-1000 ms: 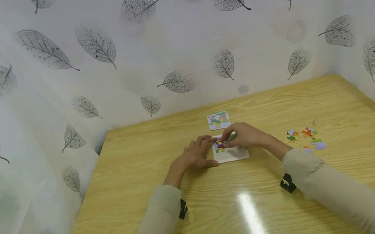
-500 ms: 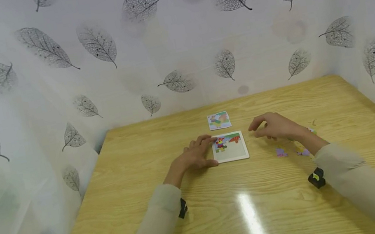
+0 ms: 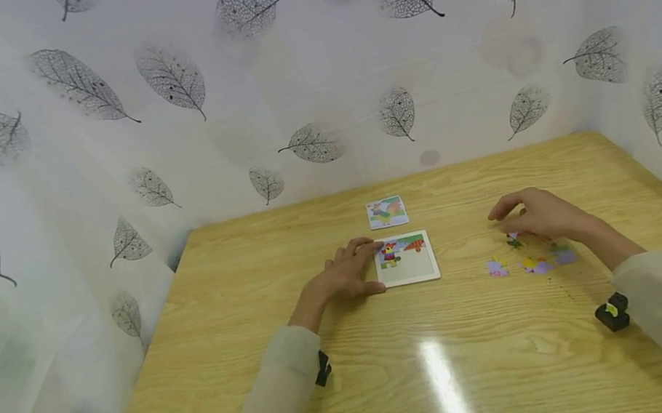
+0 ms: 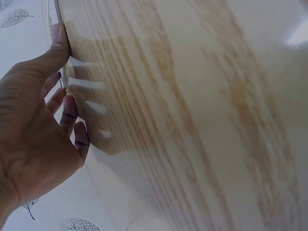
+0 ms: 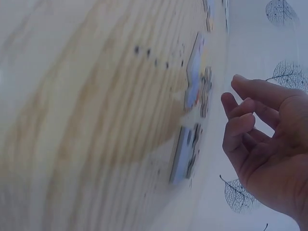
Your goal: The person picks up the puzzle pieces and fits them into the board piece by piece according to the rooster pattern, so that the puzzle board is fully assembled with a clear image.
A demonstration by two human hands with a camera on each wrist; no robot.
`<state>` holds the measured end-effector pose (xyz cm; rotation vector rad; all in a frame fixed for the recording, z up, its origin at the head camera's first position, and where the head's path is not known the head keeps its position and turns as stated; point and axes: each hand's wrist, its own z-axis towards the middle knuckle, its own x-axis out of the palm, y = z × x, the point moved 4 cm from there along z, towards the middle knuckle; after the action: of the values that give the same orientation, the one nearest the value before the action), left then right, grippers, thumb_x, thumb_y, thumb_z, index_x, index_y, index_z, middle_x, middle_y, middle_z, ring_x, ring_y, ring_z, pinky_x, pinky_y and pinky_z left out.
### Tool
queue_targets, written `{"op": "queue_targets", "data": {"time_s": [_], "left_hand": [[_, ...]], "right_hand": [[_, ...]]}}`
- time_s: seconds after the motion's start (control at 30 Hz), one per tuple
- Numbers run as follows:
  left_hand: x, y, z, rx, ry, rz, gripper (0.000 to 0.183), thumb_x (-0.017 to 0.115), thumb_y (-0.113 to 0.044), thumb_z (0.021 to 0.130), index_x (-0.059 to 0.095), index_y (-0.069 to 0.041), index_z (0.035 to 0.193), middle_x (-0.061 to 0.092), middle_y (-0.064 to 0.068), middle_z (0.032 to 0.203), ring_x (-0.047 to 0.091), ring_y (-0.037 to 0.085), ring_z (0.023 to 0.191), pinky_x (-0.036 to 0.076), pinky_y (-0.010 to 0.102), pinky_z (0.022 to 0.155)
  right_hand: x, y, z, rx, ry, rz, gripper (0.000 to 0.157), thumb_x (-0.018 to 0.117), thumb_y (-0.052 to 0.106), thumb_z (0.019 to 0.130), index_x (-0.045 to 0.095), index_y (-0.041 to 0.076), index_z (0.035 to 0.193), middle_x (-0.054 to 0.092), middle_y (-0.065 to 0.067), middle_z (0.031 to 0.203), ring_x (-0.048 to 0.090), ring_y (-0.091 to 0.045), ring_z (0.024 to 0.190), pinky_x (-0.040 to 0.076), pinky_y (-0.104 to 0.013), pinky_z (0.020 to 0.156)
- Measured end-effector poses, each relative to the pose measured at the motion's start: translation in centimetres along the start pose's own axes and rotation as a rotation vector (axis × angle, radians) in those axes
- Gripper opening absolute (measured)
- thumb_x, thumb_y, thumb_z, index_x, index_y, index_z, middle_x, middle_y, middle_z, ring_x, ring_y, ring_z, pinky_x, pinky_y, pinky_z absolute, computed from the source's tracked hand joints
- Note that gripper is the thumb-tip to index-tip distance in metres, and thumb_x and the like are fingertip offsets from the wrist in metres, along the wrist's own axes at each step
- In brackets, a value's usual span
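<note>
A white-framed puzzle tray (image 3: 411, 273) lies on the table, with joined pieces along its upper and left parts and bare backing below. My left hand (image 3: 346, 274) holds the tray's left side, index finger at the top corner and thumb at the bottom corner. In the left wrist view the thumb of the left hand (image 4: 36, 106) meets the tray's edge. Above loose puzzle pieces (image 3: 536, 265) on the right hovers my right hand (image 3: 538, 214), fingers bent and holding nothing. The right wrist view shows that hand (image 5: 269, 125) apart from the loose pieces (image 5: 194, 79).
A picture card (image 3: 387, 213) of a colourful bird-like figure lies just behind the tray. The wooden table (image 3: 368, 377) meets a leaf-printed white curtain (image 3: 308, 77) at the back and sides. Small dark specks dot the wood near the loose pieces.
My right hand has left the tray, where it pressed a piece, and moved right to over the loose pieces. An orange and green section of the tray now shows. The left hand stays put.
</note>
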<state>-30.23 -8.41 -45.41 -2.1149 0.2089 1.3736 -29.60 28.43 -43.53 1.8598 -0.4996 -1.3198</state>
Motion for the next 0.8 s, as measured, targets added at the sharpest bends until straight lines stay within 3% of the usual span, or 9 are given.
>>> {"op": "queue_targets", "data": {"time_s": [0.17, 0.27, 0.37, 0.4, 0.53, 0.6, 0.7, 0.8], "left_hand": [[0.02, 0.09, 0.06, 0.006, 0.006, 0.014, 0.086, 0.070, -0.044, 0.098, 0.022, -0.024, 0.167, 0.016, 0.006, 0.171, 0.028, 0.038, 0.149, 0.031, 0.063, 0.114], [0.01, 0.10, 0.04, 0.011, 0.006, 0.021, 0.087, 0.070, -0.044, 0.098, 0.022, -0.024, 0.167, 0.015, 0.005, 0.172, 0.028, 0.038, 0.149, 0.031, 0.063, 0.114], [-0.08, -0.02, -0.06, 0.014, 0.004, 0.024, 0.087, 0.071, -0.044, 0.098, 0.022, -0.023, 0.167, 0.016, 0.006, 0.172, 0.028, 0.039, 0.149, 0.032, 0.062, 0.113], [-0.12, -0.08, -0.11, 0.014, 0.004, 0.024, 0.087, 0.071, -0.044, 0.098, 0.022, -0.023, 0.167, 0.016, 0.006, 0.172, 0.029, 0.039, 0.149, 0.033, 0.062, 0.113], [-0.19, -0.16, -0.15, 0.013, 0.004, 0.020, 0.086, 0.071, -0.043, 0.098, 0.023, -0.022, 0.167, 0.016, 0.007, 0.171, 0.029, 0.039, 0.148, 0.033, 0.062, 0.112], [-0.15, -0.08, -0.06, 0.012, 0.006, 0.021, 0.087, 0.071, -0.044, 0.098, 0.022, -0.023, 0.167, 0.016, 0.007, 0.171, 0.029, 0.039, 0.148, 0.033, 0.062, 0.113], [-0.01, 0.12, 0.12, 0.013, 0.004, 0.018, 0.087, 0.071, -0.044, 0.098, 0.022, -0.023, 0.167, 0.016, 0.006, 0.171, 0.029, 0.038, 0.148, 0.032, 0.063, 0.113], [0.11, 0.27, 0.26, 0.013, 0.001, 0.019, 0.087, 0.071, -0.045, 0.098, 0.022, -0.024, 0.167, 0.016, 0.005, 0.171, 0.030, 0.038, 0.148, 0.031, 0.064, 0.114]], "right_hand": [[-0.60, -0.78, -0.45, -0.003, 0.008, -0.006, 0.031, 0.065, 0.005, 0.099, 0.064, -0.004, 0.129, 0.063, -0.023, 0.122, 0.040, -0.011, 0.043, 0.042, -0.032, 0.042], [-0.73, -0.90, -0.61, -0.002, 0.032, -0.002, 0.033, 0.067, 0.004, 0.097, 0.064, -0.006, 0.129, 0.062, -0.027, 0.126, 0.040, -0.011, 0.044, 0.041, -0.030, 0.043], [-0.81, -0.86, -0.75, 0.002, 0.060, -0.011, 0.032, 0.069, 0.001, 0.095, 0.065, -0.007, 0.126, 0.062, -0.031, 0.127, 0.039, -0.010, 0.045, 0.040, -0.028, 0.044], [-0.81, -0.80, -0.77, -0.006, 0.068, -0.027, 0.032, 0.070, 0.002, 0.095, 0.065, -0.007, 0.125, 0.062, -0.031, 0.126, 0.045, -0.011, 0.050, 0.040, -0.028, 0.046], [-0.65, -0.64, -0.76, -0.004, 0.082, -0.066, 0.029, 0.073, 0.002, 0.091, 0.068, -0.005, 0.119, 0.063, -0.027, 0.122, 0.059, -0.023, 0.082, 0.042, -0.030, 0.050], [-0.56, -0.65, -0.67, -0.015, 0.076, -0.099, 0.028, 0.075, 0.003, 0.089, 0.069, -0.004, 0.116, 0.064, -0.023, 0.119, 0.058, -0.030, 0.101, 0.046, -0.031, 0.057], [-0.41, -0.70, -0.52, -0.031, 0.060, -0.131, 0.025, 0.075, 0.003, 0.089, 0.071, -0.002, 0.113, 0.066, -0.019, 0.115, 0.058, -0.029, 0.103, 0.048, -0.032, 0.066], [-0.26, -0.87, -0.38, -0.028, 0.043, -0.133, 0.022, 0.074, 0.004, 0.091, 0.071, 0.000, 0.112, 0.067, -0.016, 0.111, 0.057, -0.022, 0.084, 0.047, -0.030, 0.060]]}}
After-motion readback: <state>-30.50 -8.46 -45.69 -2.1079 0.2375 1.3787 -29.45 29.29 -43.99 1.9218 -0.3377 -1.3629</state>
